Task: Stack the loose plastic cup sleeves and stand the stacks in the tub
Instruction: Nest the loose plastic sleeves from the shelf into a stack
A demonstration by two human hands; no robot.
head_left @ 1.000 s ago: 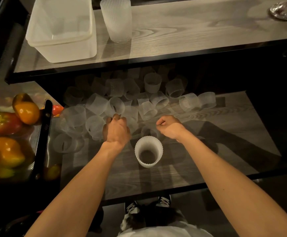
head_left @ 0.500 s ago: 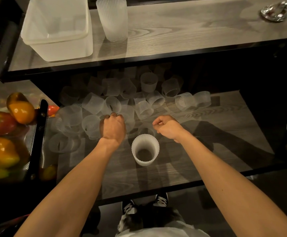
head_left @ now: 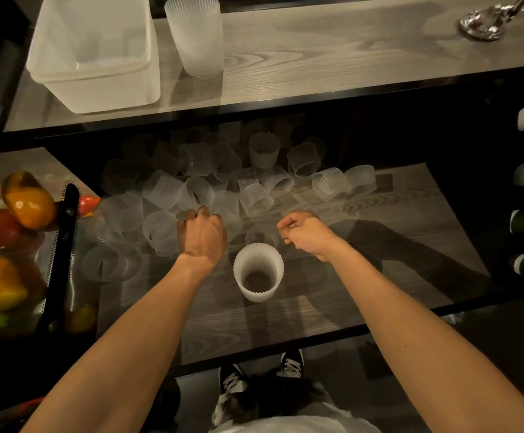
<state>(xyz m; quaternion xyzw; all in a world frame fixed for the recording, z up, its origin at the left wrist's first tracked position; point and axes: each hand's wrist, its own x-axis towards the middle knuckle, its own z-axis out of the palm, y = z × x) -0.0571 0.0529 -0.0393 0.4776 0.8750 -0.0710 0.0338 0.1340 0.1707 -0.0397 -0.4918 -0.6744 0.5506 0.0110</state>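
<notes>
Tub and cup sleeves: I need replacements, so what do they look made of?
Tub: milky translucent plastic, smooth and semi-matte; its inner walls show through. Stacked sleeves: whitish frosted plastic with finely ribbed sides. Loose sleeves: the same ribbed plastic, thin enough that the shelf grain shows through. Whether it is rigid or soft cannot be told.

Dim, warm light leaves much of the scene murky, with soft glare on the glossy upper desk and the metal spoon, dark shadows stretching rightward over the lower desk, the rearmost cup sleeves fading into gloom, and straight edges bowing near the corners.
</notes>
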